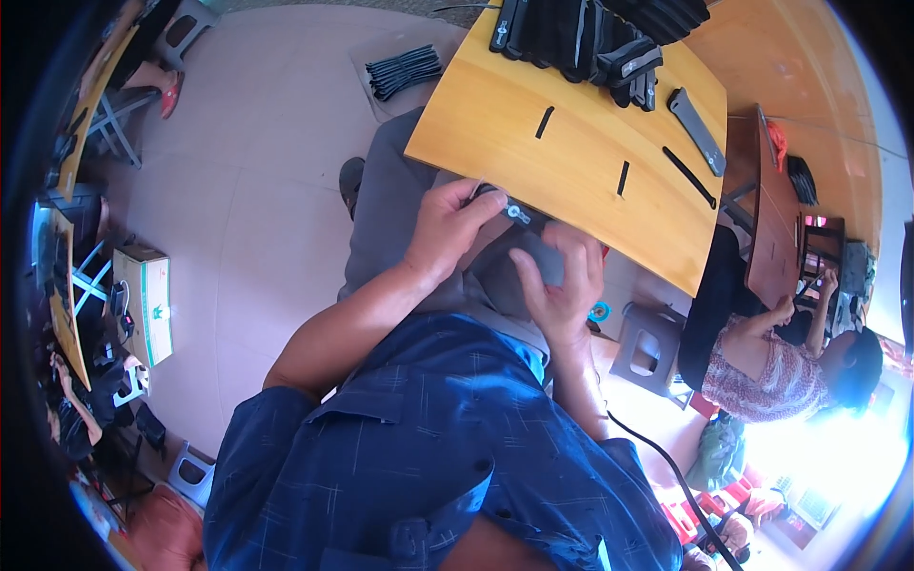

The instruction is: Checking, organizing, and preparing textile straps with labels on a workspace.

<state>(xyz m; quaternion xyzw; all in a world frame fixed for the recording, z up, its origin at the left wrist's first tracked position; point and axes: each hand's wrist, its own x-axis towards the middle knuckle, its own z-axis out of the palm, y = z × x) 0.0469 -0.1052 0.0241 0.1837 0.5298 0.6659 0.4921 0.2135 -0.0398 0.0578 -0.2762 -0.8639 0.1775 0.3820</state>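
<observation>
A black and dark grey strap (517, 213) with a pale mark lies across the near edge of the table, above my lap. My left hand (446, 228) is closed on its left end, thumb pressed on top. At its right part, my right hand (568, 281) has its fingers curled round the grey portion, the thumb standing somewhat apart. The fingertips of my right hand are partly hidden.
The wooden table (476, 114) bears a pile of black straps (581, 43), a loose grey strap (697, 131) and a thin black strip (689, 177). More black strips (404, 72) lie bundled on the floor at left. A person (771, 371) sits on the right, near a grey stool (647, 350).
</observation>
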